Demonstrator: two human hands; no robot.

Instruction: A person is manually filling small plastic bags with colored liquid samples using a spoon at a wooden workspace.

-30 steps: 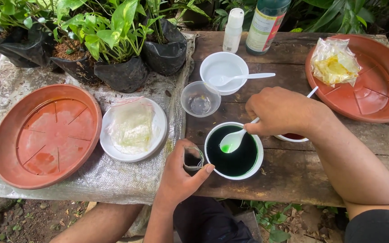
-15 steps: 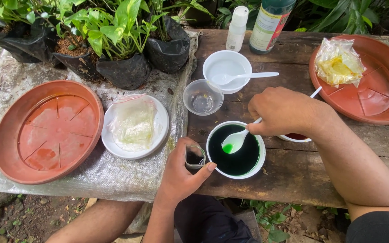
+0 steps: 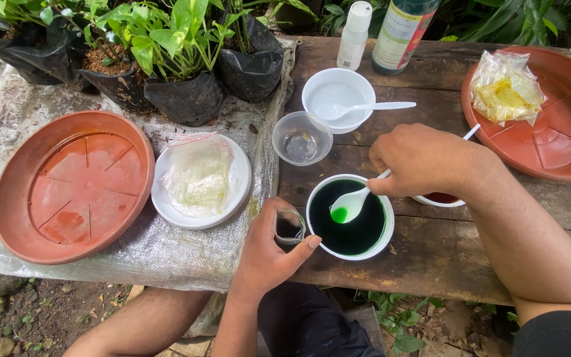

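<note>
Green liquid now sits in the white spoon (image 3: 349, 206) that my right hand (image 3: 424, 160) pinches by the handle, lifted just above the bowl of dark green liquid (image 3: 350, 217), a shade higher than half a second back. My left hand (image 3: 273, 254) has closed in, fingers wrapped round a small clear cup (image 3: 289, 227) touching the bowl's rim at nine o'clock. Dye looks near-black, glossy, opaque; clear tumbler (image 3: 302, 137) at eleven o'clock.

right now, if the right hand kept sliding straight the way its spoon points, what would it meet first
The right hand holds a white spoon aimed down-left over the bowl of green liquid. Going on, it would probably meet the small cup held by the left hand, though relative heights are hard to judge.
</note>
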